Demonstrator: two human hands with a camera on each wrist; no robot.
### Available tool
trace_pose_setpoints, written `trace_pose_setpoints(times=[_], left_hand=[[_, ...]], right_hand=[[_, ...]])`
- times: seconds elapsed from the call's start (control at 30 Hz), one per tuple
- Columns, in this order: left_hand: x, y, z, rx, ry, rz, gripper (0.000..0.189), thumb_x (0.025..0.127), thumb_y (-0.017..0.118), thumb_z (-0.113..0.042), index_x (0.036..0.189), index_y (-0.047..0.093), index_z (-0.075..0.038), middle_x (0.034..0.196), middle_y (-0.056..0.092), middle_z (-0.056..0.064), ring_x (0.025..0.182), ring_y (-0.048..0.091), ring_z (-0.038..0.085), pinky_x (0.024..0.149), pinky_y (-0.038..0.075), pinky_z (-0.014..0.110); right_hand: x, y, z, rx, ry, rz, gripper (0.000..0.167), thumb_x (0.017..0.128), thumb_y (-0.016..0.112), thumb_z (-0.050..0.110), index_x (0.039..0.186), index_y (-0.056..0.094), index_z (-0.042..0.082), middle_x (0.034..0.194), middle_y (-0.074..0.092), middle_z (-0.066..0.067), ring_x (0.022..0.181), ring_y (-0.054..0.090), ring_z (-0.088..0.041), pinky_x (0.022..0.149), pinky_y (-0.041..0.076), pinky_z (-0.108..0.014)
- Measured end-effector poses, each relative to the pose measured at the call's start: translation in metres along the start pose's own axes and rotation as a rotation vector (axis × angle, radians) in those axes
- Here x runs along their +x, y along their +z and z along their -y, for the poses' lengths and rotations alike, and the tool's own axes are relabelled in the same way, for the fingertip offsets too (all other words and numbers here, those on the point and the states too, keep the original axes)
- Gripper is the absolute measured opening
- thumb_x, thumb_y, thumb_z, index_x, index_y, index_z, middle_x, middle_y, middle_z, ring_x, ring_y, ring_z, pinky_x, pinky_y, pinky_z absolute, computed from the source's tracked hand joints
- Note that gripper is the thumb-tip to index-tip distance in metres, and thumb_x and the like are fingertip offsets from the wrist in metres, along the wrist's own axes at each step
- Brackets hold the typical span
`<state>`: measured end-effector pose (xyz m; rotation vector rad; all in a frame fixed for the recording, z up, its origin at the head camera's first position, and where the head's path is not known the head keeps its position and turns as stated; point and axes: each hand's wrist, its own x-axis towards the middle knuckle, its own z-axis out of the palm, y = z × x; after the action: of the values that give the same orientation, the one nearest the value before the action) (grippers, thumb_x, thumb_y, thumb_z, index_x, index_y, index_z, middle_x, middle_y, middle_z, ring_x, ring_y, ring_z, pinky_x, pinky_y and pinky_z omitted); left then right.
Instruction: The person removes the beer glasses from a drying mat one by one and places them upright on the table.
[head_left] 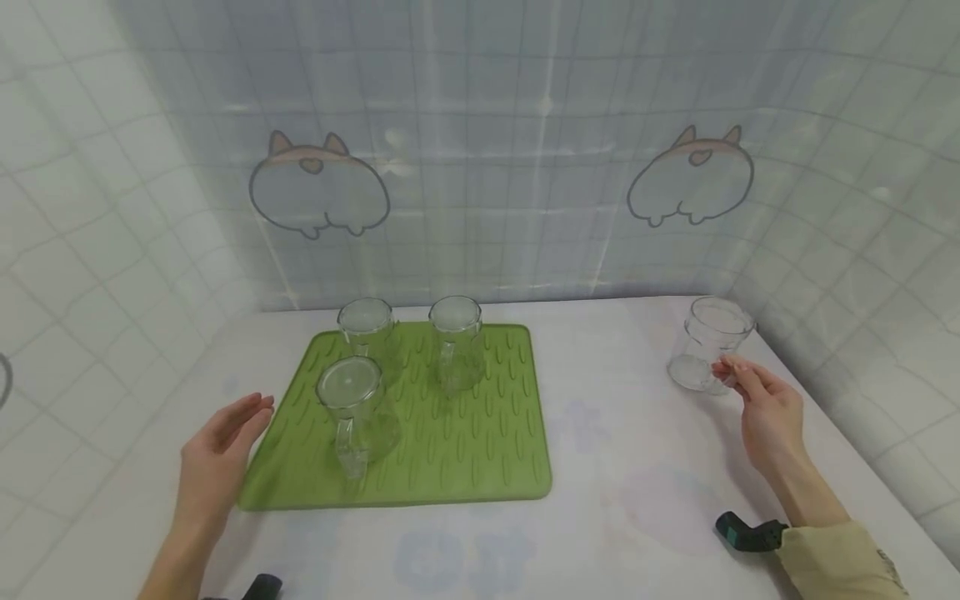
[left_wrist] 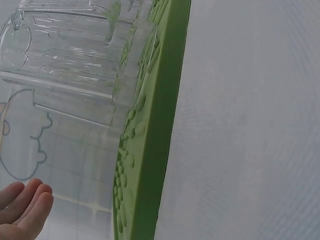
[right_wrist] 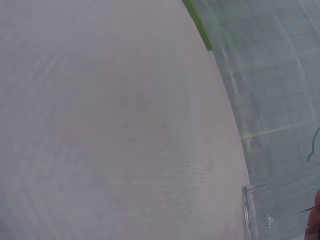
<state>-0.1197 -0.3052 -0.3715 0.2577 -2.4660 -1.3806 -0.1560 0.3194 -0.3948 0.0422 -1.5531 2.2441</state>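
My right hand (head_left: 768, 408) is at a clear glass mug (head_left: 697, 354) that stands upright on the white table at the right. Its thumb and curled fingers pinch the mug near the handle; the exact contact is hard to see through the glass. In the right wrist view only a bit of the mug (right_wrist: 272, 212) and a fingertip show at the edge. My left hand (head_left: 219, 454) hovers beside the left edge of a green drying mat (head_left: 480, 467), fingers loosely bent and holding nothing. Nearest to it on the mat is a glass mug (head_left: 360, 417).
Two more glass mugs, a back left mug (head_left: 367, 333) and a back middle mug (head_left: 457, 350), stand on the mat with rims up. Gridded curtains (head_left: 510, 208) with dog drawings enclose the white table (head_left: 607, 433) at the back and both sides.
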Motion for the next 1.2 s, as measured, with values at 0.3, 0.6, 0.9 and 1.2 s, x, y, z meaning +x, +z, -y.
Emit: trace_pose_setpoints(times=[0.3, 0.6, 0.9, 1.2], left_hand=[[0.001, 0.002, 0.000, 0.005, -0.008, 0.000, 0.055, 0.101, 0.057, -0.043, 0.146, 0.050, -0.013, 0.133, 0.064, -0.017, 0.107, 0.050, -0.021, 0.085, 0.039, -0.002], [-0.002, 0.003, 0.002, -0.021, 0.002, 0.005, 0.053, 0.101, 0.057, -0.040, 0.145, 0.050, -0.012, 0.129, 0.064, -0.021, 0.106, 0.051, -0.021, 0.085, 0.040, -0.002], [0.001, 0.004, -0.002, -0.008, 0.007, -0.012, 0.053, 0.101, 0.058, -0.041, 0.144, 0.052, -0.011, 0.129, 0.066, -0.018, 0.105, 0.052, -0.021, 0.085, 0.041, -0.002], [0.003, 0.004, -0.002, 0.036, 0.001, 0.008, 0.055, 0.101, 0.056, -0.043, 0.145, 0.050, -0.012, 0.133, 0.064, -0.014, 0.107, 0.049, -0.020, 0.084, 0.040, -0.002]], right_hand=[[0.008, -0.002, -0.003, -0.040, 0.018, -0.027, 0.022, 0.101, 0.058, 0.013, 0.114, 0.070, -0.001, 0.097, 0.075, 0.000, 0.094, 0.065, -0.009, 0.088, 0.048, -0.014], [0.010, -0.005, -0.006, -0.050, 0.010, -0.041, 0.019, 0.102, 0.056, 0.012, 0.109, 0.072, 0.004, 0.094, 0.075, 0.001, 0.093, 0.064, -0.008, 0.087, 0.046, -0.014], [0.010, -0.003, -0.004, -0.074, 0.035, -0.112, 0.018, 0.102, 0.058, 0.018, 0.109, 0.072, 0.009, 0.096, 0.074, 0.004, 0.095, 0.063, -0.007, 0.089, 0.044, -0.015], [0.012, -0.004, -0.004, -0.087, 0.102, -0.189, 0.018, 0.100, 0.060, 0.023, 0.108, 0.072, 0.012, 0.094, 0.073, 0.007, 0.100, 0.058, -0.006, 0.092, 0.040, -0.016]])
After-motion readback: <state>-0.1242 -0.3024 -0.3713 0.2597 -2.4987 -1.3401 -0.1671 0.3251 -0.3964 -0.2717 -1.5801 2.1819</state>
